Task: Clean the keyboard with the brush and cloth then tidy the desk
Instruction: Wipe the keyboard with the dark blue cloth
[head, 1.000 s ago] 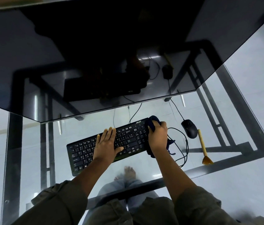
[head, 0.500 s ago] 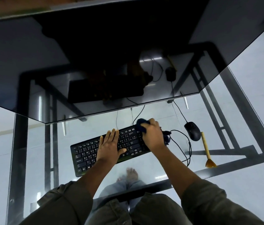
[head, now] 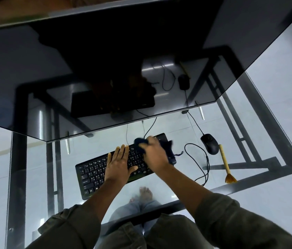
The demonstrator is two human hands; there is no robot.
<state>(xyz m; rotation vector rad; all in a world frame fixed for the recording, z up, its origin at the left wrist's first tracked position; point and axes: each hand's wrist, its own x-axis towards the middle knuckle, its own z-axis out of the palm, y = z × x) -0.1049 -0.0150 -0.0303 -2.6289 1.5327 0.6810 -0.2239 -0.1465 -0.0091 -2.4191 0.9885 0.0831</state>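
left hand point(head: 119, 164) flat, fingers straight, pins the black keyboard point(head: 95, 172) on the glass bench point(head: 249, 141), seemingly to steady it, while the right hand point(head: 155, 155), fingers curled round a dark cloth point(head: 139, 141), wipes its right-hand keys; the brush point(head: 225, 162) lies set aside beside the mouse point(head: 209, 143).

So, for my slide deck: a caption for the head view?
Right hand wipes the keyboard with a dark cloth; left hand rests flat on the keys.

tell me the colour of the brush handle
Pale tan brush handle, amber bristles; the head view shows it best.
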